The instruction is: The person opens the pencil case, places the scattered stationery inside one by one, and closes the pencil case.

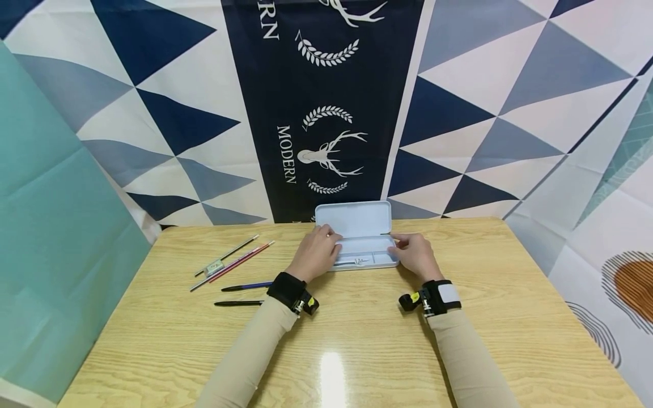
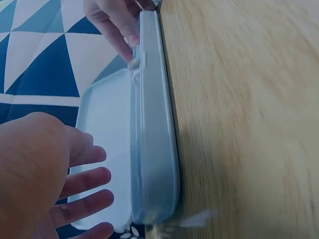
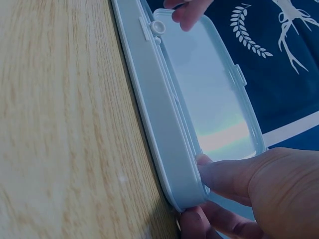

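The pencil case (image 1: 363, 249) (lid up) held perhaps one small tool; the left hand (image 1: 317, 252) lay open at one end, and the right hand (image 1: 415, 253) pinched the other.

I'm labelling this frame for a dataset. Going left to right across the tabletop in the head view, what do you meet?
Loose pens and pencils → left hand → open pencil case → right hand.

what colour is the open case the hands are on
The pencil case is pale blue-white all over, lid and tray; the right wrist view shows it best.
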The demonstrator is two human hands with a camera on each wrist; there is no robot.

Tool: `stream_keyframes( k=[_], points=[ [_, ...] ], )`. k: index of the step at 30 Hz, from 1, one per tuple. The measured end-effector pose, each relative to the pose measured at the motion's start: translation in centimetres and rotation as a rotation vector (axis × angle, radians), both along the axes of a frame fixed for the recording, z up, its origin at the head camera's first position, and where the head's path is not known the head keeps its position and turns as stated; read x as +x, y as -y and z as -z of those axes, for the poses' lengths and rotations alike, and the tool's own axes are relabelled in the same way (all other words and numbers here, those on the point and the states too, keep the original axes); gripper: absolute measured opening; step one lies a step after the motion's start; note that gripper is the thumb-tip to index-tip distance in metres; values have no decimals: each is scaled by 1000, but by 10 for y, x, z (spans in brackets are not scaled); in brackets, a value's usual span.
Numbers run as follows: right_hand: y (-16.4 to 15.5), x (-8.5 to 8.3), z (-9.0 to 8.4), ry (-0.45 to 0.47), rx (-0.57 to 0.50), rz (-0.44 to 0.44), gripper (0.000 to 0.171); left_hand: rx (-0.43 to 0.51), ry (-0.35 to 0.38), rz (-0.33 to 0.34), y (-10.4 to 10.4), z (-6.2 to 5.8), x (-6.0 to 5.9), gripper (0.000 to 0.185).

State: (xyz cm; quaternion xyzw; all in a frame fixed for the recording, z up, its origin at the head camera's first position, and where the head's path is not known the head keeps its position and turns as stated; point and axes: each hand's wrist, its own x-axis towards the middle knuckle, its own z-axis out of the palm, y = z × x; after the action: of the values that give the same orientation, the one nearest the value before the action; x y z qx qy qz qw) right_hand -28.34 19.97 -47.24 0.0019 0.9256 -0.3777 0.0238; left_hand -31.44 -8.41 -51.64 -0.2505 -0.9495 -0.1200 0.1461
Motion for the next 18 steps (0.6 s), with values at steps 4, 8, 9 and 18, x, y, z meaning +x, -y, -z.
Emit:
stream_keyframes(
  k=[4,8,9,18],
  points=[
    [0,1,0,-6,2,-2,49,15,5,-11,7,-24,20,31],
    [-1,1,-1,-6,7,-1,49,16,48,-36,11,-47,39,32],
    [-1,1,-1,-8,8,-2,49,6,59,-48,12,-51,41,33],
    [0,-1,2,-6,5,1,49,-11,82,-102,24,-54,42,34]
  ],
)
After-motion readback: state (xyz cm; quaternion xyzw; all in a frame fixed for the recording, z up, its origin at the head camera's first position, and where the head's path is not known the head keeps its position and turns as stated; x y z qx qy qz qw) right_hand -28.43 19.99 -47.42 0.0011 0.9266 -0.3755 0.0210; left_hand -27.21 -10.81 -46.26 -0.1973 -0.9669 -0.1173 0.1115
